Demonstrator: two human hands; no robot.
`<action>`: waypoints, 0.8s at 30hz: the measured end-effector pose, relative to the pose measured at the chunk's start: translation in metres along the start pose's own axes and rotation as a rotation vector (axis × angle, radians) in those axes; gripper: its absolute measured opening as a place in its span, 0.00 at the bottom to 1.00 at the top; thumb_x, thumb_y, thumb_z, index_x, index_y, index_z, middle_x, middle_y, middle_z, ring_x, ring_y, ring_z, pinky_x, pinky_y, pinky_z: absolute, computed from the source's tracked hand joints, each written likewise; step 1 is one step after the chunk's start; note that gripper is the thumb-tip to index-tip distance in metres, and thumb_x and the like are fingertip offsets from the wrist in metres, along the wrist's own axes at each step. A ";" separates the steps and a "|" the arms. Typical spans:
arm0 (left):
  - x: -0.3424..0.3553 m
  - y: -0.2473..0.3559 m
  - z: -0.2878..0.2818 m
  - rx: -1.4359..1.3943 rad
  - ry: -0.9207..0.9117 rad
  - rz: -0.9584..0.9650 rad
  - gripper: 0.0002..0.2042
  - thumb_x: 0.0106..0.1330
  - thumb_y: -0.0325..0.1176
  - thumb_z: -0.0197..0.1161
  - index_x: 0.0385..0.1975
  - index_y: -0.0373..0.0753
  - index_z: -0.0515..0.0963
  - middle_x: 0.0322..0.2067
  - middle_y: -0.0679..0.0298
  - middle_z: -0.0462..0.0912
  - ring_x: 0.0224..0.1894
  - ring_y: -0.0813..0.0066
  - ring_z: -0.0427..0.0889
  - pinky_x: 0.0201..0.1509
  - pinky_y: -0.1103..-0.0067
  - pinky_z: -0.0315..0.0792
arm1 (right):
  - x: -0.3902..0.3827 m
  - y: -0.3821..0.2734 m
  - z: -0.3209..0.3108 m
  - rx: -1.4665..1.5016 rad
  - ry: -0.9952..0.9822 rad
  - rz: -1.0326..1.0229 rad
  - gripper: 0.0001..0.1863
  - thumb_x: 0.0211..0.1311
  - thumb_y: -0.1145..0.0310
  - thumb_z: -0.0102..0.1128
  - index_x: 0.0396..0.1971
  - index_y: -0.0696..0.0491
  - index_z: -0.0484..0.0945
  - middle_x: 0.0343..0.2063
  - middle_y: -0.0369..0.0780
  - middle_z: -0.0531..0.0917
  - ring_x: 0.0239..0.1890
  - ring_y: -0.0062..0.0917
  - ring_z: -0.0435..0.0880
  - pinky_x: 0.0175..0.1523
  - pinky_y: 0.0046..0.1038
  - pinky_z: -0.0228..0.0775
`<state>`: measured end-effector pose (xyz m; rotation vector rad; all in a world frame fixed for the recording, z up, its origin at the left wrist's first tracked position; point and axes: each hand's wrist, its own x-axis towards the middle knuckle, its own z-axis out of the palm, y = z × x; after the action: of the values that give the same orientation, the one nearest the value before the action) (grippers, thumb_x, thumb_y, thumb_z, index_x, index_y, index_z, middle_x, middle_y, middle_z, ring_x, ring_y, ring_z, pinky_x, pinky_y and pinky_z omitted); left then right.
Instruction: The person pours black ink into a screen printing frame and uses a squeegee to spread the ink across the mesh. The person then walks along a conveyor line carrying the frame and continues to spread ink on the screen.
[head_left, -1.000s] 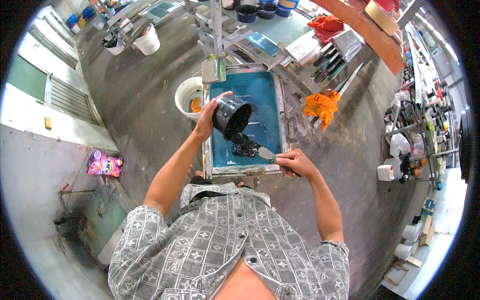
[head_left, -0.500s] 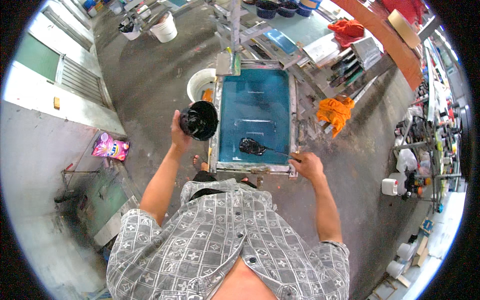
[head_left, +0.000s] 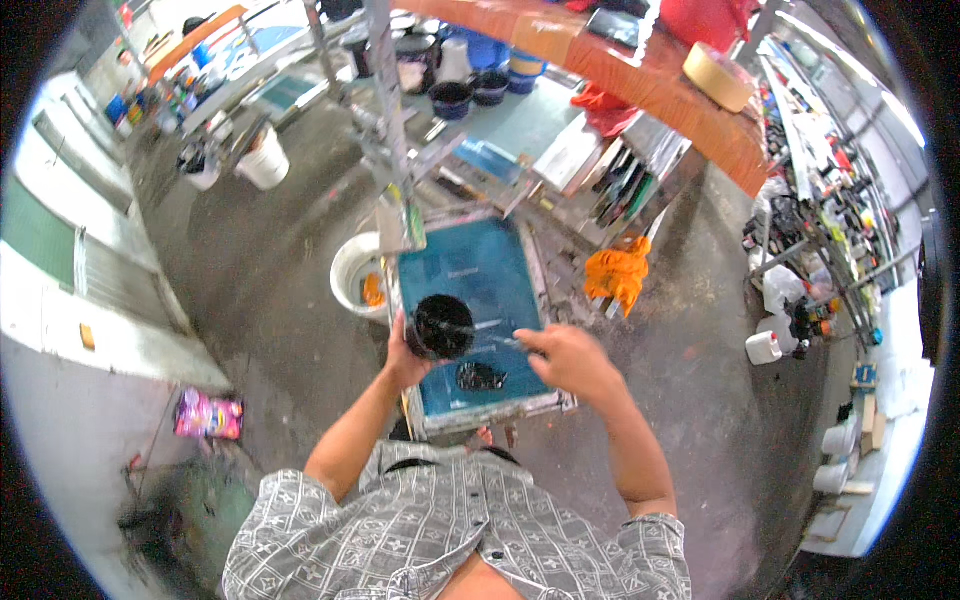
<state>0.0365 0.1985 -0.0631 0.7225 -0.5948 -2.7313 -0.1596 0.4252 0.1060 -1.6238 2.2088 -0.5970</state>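
My left hand (head_left: 405, 360) is wrapped round the side of a black tub (head_left: 442, 325), tilted above a blue printing screen (head_left: 480, 250). The tub's inside is dark with black ink. On the right, my right hand (head_left: 575, 362) is closed on the handle of a thin spatula (head_left: 490, 325). Its blade reaches left to the tub's rim; whether the tip is inside is blurred. Below the tub, a glossy patch of black ink (head_left: 481, 377) lies on the screen's near part.
A white bucket (head_left: 350, 270) with an orange cloth inside stands left of the screen. Another orange cloth (head_left: 617, 275) hangs to the right. Beyond are a cluttered table (head_left: 515, 125) with dark tubs and an orange beam (head_left: 600, 70) holding a tape roll (head_left: 718, 78).
The tub has moved right, over the screen. My right hand has lifted the spatula off the screen toward the tub, leaving the black ink patch behind. The whole view has shifted and turned.
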 end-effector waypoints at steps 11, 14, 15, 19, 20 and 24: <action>0.176 0.090 0.066 -0.168 -0.139 -0.181 0.28 0.68 0.62 0.46 0.61 0.53 0.70 0.61 0.62 0.74 0.61 0.56 0.74 0.62 0.48 0.69 | 0.100 0.029 -0.015 0.445 0.504 0.360 0.16 0.54 0.69 0.70 0.43 0.54 0.83 0.40 0.41 0.86 0.39 0.24 0.84 0.46 0.25 0.73; 0.267 0.135 0.103 -0.170 -0.514 -0.016 0.32 0.67 0.66 0.44 0.66 0.55 0.65 0.65 0.61 0.69 0.64 0.52 0.70 0.65 0.45 0.64 | 0.173 0.039 -0.032 0.672 0.922 0.378 0.14 0.56 0.72 0.69 0.43 0.55 0.83 0.40 0.37 0.85 0.39 0.17 0.81 0.44 0.21 0.72; 0.288 0.154 0.109 -0.159 -0.465 -0.055 0.35 0.68 0.67 0.43 0.67 0.51 0.63 0.64 0.57 0.69 0.63 0.49 0.70 0.65 0.46 0.65 | 0.203 0.037 -0.043 0.515 0.943 0.393 0.15 0.55 0.71 0.69 0.43 0.56 0.83 0.40 0.38 0.85 0.39 0.18 0.81 0.45 0.22 0.72; 0.282 0.150 0.119 0.267 -0.207 -0.115 0.41 0.69 0.68 0.40 0.67 0.36 0.61 0.58 0.47 0.73 0.57 0.47 0.76 0.61 0.53 0.70 | 0.266 0.100 -0.043 0.524 0.987 0.349 0.19 0.55 0.70 0.69 0.47 0.59 0.82 0.42 0.38 0.84 0.41 0.24 0.80 0.49 0.26 0.72; 0.257 0.139 0.103 0.335 -0.267 -0.147 0.33 0.71 0.60 0.49 0.63 0.36 0.67 0.51 0.52 0.79 0.51 0.56 0.81 0.57 0.58 0.74 | 0.269 0.114 -0.037 0.660 1.006 0.469 0.20 0.55 0.73 0.69 0.49 0.59 0.80 0.42 0.38 0.83 0.41 0.23 0.79 0.47 0.24 0.72; 0.194 0.128 -0.028 0.618 0.285 0.132 0.23 0.68 0.43 0.62 0.57 0.36 0.73 0.43 0.60 0.82 0.40 0.69 0.81 0.49 0.73 0.75 | 0.315 0.127 -0.027 0.935 1.145 0.370 0.31 0.59 0.74 0.69 0.62 0.60 0.69 0.36 0.35 0.78 0.36 0.15 0.78 0.40 0.16 0.71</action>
<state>-0.0953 0.0101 -0.1086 1.1306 -1.3768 -2.2551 -0.3688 0.1611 0.0574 -0.3257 2.0644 -2.3587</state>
